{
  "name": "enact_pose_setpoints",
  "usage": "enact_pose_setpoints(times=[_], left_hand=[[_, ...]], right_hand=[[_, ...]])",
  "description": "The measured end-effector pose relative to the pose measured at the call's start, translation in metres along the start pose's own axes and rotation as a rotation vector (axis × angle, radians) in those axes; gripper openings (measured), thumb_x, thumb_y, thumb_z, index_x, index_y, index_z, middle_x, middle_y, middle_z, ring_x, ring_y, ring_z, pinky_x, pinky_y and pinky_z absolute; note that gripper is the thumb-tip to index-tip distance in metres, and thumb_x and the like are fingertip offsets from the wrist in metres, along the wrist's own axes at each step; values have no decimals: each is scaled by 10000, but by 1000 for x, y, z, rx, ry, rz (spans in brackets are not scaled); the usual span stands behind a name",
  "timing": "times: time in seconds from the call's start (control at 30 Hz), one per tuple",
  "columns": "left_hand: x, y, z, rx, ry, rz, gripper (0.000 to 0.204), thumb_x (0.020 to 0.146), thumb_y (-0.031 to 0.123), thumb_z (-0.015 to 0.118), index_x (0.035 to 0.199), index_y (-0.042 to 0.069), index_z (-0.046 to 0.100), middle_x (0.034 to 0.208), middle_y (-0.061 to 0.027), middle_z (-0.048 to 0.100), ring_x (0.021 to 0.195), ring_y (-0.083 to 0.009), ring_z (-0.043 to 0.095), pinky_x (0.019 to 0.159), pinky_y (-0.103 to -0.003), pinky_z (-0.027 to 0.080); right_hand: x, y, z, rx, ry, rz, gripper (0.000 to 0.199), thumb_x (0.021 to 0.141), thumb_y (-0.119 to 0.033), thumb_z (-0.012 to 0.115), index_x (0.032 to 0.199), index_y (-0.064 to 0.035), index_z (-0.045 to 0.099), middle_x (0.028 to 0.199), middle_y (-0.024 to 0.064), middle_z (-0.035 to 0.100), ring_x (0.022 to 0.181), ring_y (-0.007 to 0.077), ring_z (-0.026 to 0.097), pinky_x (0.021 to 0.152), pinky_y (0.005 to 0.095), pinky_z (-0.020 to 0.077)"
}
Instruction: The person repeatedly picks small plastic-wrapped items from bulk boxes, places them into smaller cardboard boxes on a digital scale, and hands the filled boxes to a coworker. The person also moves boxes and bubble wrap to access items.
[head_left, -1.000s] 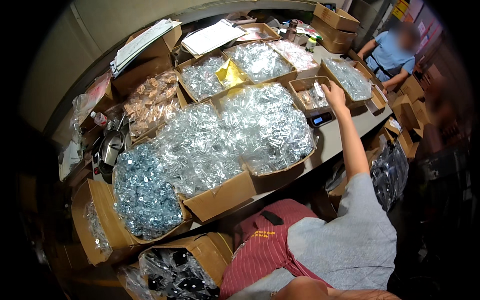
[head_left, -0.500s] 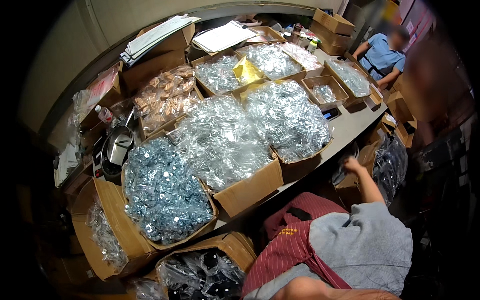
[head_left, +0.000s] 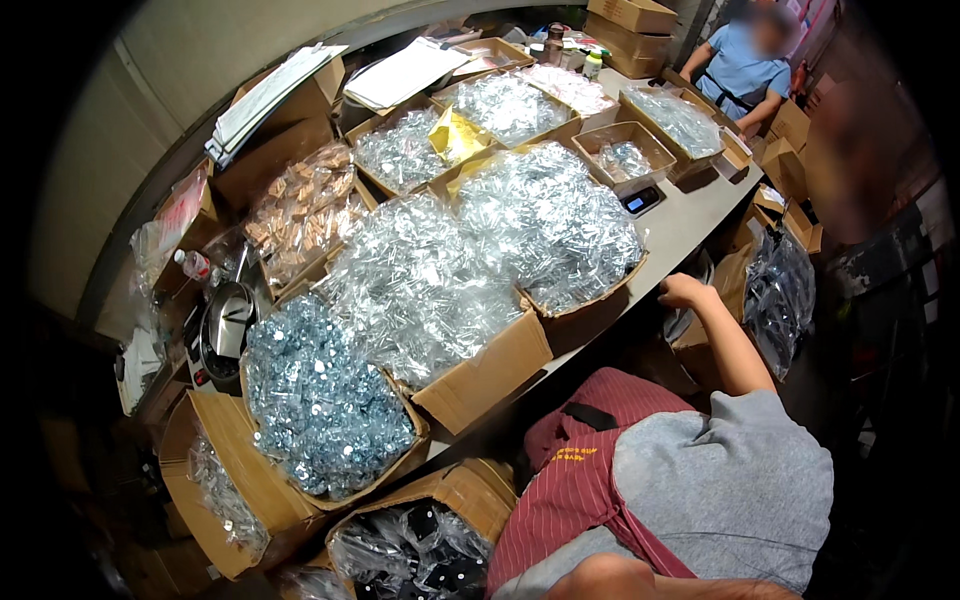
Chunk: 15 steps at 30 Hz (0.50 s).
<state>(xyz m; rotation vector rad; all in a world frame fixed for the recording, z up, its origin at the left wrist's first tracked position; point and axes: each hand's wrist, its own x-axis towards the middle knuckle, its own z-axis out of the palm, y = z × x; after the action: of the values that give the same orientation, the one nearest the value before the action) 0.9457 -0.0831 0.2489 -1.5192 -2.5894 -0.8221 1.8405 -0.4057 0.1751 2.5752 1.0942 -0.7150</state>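
At the right of the table my right hand [head_left: 684, 291] reaches out past the table's edge, its fingers curled. It is over grey-clear plastic film [head_left: 679, 323] at the mouth of a cardboard box [head_left: 728, 318]. Whatever the fingers hold, if anything, is hidden. Dark, shiny plastic bags [head_left: 779, 300] hang over that box's right side. My left hand does not show. Left of my right hand, open boxes hold heaped clear bags of silvery metal parts [head_left: 553, 225], more silvery bags [head_left: 425, 290] and bluish metal pieces [head_left: 325, 400].
Bags of copper-coloured parts [head_left: 305, 210], a black round-panned scale [head_left: 230, 325] and a bottle [head_left: 192, 265] stand on the left. A small digital scale [head_left: 642, 201] lies near the right edge. A co-worker in blue [head_left: 745, 65] sits beyond. Below is a box of black pieces [head_left: 425, 550].
My right hand has moved up and slightly left beside the plastic film. The view has shifted, so the table's boxes appear farther left. The co-worker appears more upright.
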Motion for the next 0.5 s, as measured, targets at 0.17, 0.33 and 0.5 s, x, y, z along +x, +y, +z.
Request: enact_pose_setpoints(times=[0.17,0.33,0.5], left_hand=[[-16,65,-65,-183,142,151,263,916,227,592,1053,4,575,997,-79,596,914,-173,560,808,-313,464],[-78,157,-131,-437,103,330,262,914,233,593,1040,4,571,985,-79,591,910,-173,557,806,-312,463],[-187,259,-133,-741,-328,432,261,913,238,594,1027,5,566,973,-78,587,906,-173,555,803,-312,461]], right_hand=[[-76,-131,-124,-21,-361,-113,460,906,-425,573,881,16,705,873,212,693,828,364,668,748,438,524],[-84,-196,-121,300,-233,-990,396,973,-384,537,1062,-10,636,882,197,663,849,344,655,757,421,499],[-99,-258,-117,986,-333,-1270,520,944,-347,628,1327,-23,494,1184,184,622,1025,287,637,865,383,522]])
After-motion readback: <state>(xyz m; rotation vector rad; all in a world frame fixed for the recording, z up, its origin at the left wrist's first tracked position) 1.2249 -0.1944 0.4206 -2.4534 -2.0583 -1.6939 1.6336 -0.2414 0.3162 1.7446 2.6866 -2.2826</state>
